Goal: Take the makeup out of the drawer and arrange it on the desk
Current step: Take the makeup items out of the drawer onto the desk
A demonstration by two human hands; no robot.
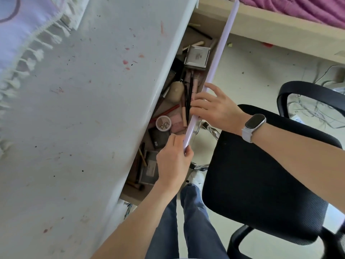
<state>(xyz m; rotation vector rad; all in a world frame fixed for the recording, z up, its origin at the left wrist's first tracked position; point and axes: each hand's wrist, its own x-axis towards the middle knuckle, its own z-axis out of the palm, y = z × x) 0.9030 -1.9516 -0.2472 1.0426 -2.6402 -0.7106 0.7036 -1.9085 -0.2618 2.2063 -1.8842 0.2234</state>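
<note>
My left hand [172, 161] pinches the pale lilac front edge of the open drawer [214, 68], thumb on one side and fingers on the other. My right hand [214, 107], at about one o'clock from it, curls over the same edge, fingers dipping inside. The makeup is all in the drawer: thin black brushes [188, 98] touching my right fingers, a round white compact [163, 123] just beside a flat pink case [177, 122], and a square silver box [196, 57] toward twelve. The stained white desk [89, 109] hangs over the drawer at nine o'clock. A black mesh chair [261, 184] sits at four.
</note>
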